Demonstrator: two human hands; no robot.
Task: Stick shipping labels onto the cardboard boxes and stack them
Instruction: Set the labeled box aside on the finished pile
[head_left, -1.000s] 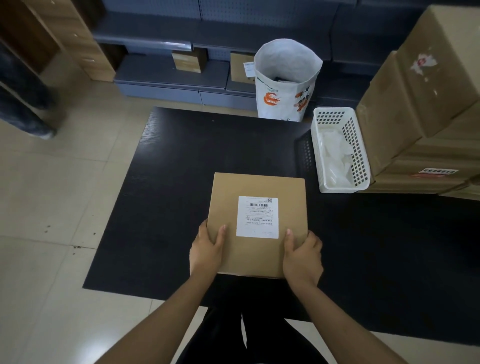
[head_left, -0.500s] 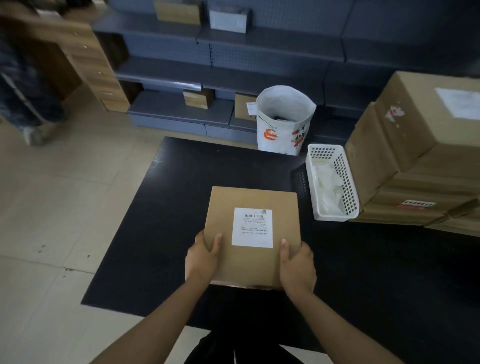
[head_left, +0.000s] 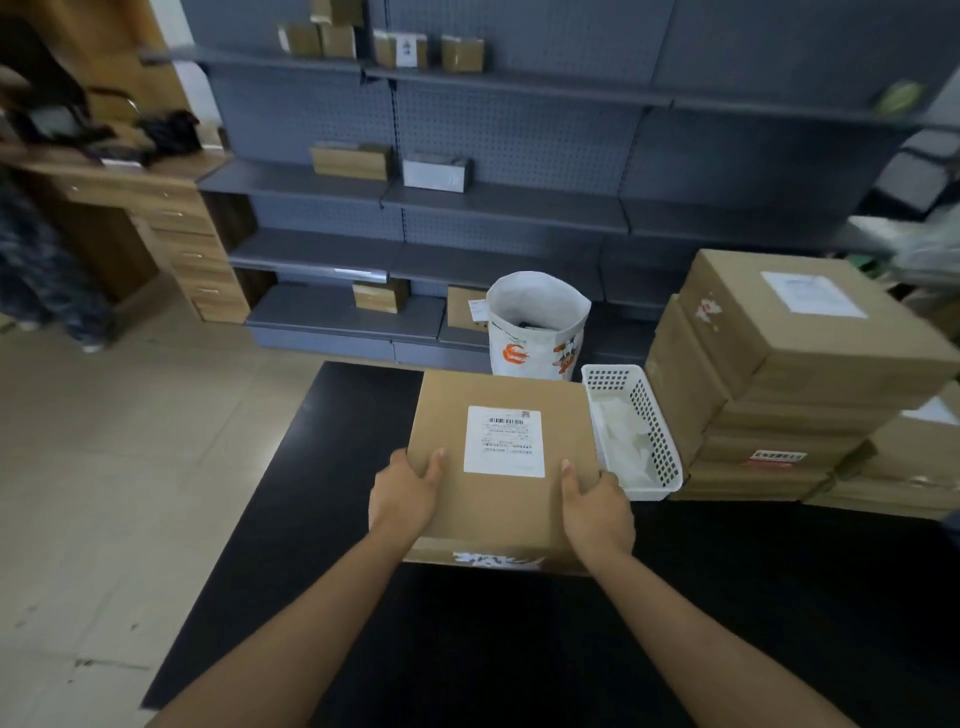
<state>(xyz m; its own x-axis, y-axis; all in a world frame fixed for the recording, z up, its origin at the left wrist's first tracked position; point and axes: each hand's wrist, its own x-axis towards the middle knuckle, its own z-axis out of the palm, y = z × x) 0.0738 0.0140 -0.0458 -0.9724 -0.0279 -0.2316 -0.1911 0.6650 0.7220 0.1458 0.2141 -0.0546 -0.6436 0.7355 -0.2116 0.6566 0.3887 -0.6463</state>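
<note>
At far left of the frame, a wooden desk stands beside grey shelves carrying a few small boxes. Left of centre, the left hand grips the near left corner of a labelled box, thumb on top, fingers curled under the edge. At centre, the box sits above the black surface, its white label facing up. The right hand holds the near right corner the same way. Beyond the box stands a printed bag; just right, a white basket, then a stack of larger boxes at right.
</note>
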